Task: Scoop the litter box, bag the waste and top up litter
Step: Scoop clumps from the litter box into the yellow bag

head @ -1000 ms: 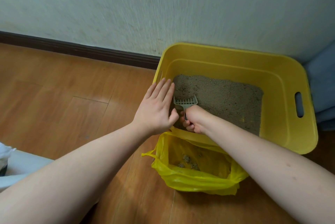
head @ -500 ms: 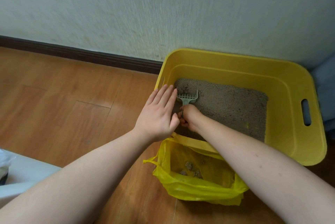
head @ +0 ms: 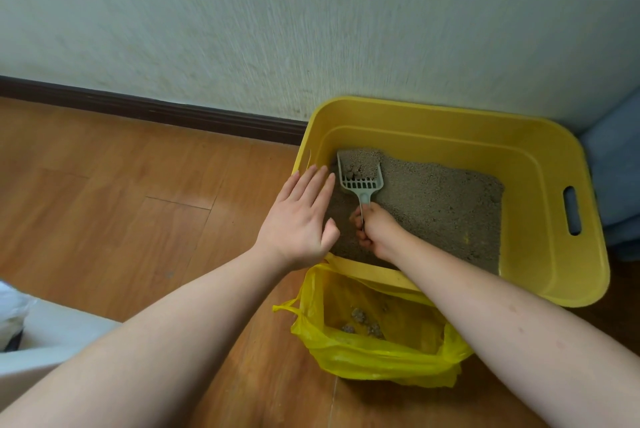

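A yellow litter box (head: 540, 157) holding grey litter (head: 440, 199) stands against the wall. My right hand (head: 375, 231) grips the handle of a pale slotted scoop (head: 360, 174), whose head is full of litter and a few clumps near the box's far left corner. My left hand (head: 299, 219) lies flat with straight fingers on the box's left rim. A yellow plastic bag (head: 374, 355) sits open on the floor in front of the box, with several clumps inside.
Wooden floor (head: 121, 202) stretches to the left, bounded by a dark baseboard (head: 156, 110). A blue fabric object (head: 616, 171) sits right of the box. A white object (head: 41, 334) lies at the lower left edge.
The scoop has been pushed forward through the litter toward the far left corner and now carries litter and clumps. My left hand stays on the rim.
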Demonstrator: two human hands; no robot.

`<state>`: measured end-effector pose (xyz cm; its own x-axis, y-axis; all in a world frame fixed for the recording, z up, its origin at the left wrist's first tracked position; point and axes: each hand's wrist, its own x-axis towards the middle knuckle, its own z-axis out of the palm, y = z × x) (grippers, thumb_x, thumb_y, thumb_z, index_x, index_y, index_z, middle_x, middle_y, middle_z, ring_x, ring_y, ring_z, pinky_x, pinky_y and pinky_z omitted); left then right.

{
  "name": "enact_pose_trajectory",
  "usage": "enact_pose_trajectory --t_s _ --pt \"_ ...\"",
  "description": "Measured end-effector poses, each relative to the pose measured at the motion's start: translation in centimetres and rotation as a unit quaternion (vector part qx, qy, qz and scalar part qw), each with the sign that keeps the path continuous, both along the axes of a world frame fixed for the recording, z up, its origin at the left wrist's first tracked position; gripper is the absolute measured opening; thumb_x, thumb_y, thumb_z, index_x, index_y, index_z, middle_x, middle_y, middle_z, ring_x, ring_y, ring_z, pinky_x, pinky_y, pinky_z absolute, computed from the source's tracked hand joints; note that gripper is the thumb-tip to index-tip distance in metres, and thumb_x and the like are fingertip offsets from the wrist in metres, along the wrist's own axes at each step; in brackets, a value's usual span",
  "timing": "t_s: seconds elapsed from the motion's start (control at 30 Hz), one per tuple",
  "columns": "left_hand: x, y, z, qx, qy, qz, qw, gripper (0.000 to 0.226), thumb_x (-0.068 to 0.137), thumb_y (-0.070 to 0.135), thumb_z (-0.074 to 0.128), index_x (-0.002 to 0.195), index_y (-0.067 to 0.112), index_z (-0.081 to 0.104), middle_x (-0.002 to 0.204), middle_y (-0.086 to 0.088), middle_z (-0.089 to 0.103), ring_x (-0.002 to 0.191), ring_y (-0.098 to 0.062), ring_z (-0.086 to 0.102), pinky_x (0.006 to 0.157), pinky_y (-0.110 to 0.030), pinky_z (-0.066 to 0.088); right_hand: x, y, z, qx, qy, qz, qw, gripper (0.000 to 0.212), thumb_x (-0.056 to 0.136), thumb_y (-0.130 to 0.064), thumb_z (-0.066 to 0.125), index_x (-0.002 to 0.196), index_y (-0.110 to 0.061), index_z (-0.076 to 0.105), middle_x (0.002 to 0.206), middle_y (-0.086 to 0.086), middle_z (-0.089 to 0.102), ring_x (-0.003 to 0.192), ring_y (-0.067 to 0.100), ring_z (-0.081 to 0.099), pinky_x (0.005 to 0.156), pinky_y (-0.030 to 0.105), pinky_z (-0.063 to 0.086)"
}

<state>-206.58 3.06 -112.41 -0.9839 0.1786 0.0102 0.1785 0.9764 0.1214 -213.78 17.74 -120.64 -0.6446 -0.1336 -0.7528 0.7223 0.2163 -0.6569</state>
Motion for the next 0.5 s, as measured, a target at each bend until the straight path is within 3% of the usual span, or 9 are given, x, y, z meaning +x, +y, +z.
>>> enact_pose_trajectory --t_s 0.23,0.5 --pt "0.0 0.0 0.2 -0.003 -0.011 -0.007 1.000 0.075 0.088 0.046 0.021 0.153 0.010 0.025 0.160 -0.011 0.021 0.150 -0.023 0.009 0.122 -0.037 -0.004 2.2 3.3 2.3 0.045 0.027 0.037 0.998 0.029 0.104 -0.031 0.030 0.088 -0.018 0.050 0.067 0.000 0.045 0.053 0.011 0.038 0.044 0.023 0.031" --pt "-0.1 -0.1 0.1 -0.012 -0.015 -0.016 1.000 0.073 0.087 0.044 0.025 0.152 0.009 0.028 0.159 -0.012 0.025 0.149 -0.024 0.014 0.121 -0.038 -0.002 4.2 5.1 4.6 -0.014 -0.057 -0.017 0.998 0.026 0.105 -0.026 0.030 0.089 -0.014 0.046 0.064 0.001 0.044 0.046 0.009 0.036 0.034 0.018 0.027"
